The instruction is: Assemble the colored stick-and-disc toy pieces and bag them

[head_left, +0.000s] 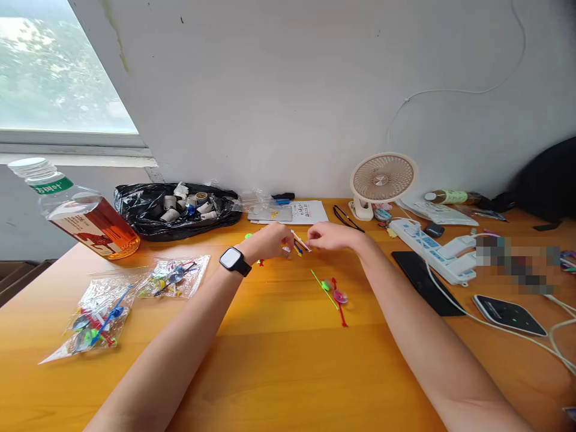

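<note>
Presently positioned slightly apart at far middle of wooden table (279,360), with fingers bent downward on left hand (273,238) and right hand (329,236); cannot tell whether pinching white arrow-tipped stick (300,240) or blue stick (298,245) visible between. Located nearer, slightly right: green arrow-tipped stick (332,300) beside red arrow-tipped stick (342,313). Located left: clear plastic bags (105,288) containing coloured parts.

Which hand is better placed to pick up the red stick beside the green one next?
Probably the right hand: the red stick lies nearer to it, beside the right forearm, while the left hand is farther off.
</note>
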`<action>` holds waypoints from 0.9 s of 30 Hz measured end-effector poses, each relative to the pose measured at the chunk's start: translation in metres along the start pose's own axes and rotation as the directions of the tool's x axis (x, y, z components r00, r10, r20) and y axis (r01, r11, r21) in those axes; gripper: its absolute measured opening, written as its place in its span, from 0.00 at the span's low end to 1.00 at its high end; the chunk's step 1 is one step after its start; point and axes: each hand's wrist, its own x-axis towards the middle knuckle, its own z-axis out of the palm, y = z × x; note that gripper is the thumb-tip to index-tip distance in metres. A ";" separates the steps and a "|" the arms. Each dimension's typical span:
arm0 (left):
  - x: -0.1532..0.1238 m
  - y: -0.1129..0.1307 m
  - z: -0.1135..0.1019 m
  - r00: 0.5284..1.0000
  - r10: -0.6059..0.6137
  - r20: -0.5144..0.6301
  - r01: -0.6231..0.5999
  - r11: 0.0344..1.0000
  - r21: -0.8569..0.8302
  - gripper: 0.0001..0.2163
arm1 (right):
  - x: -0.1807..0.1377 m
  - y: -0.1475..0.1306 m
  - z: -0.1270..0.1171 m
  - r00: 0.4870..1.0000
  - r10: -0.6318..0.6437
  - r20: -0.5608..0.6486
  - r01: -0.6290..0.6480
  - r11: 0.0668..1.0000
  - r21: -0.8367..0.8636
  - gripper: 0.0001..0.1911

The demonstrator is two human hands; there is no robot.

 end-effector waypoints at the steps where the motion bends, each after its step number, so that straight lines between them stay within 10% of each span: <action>1: -0.001 -0.002 -0.003 1.000 0.015 -0.016 -0.015 1.000 0.011 0.05 | -0.006 -0.004 -0.005 0.993 -0.014 0.119 0.018 0.999 -0.029 0.12; 9: -0.005 -0.012 -0.020 0.999 0.016 -0.049 -0.009 0.990 0.138 0.12 | -0.015 -0.020 0.001 0.833 0.044 0.552 0.017 0.994 -0.104 0.10; 27: -0.009 -0.018 -0.022 1.000 0.019 -0.014 -0.016 0.985 0.169 0.14 | -0.009 0.008 -0.008 0.929 -0.338 0.150 0.212 0.820 0.532 0.10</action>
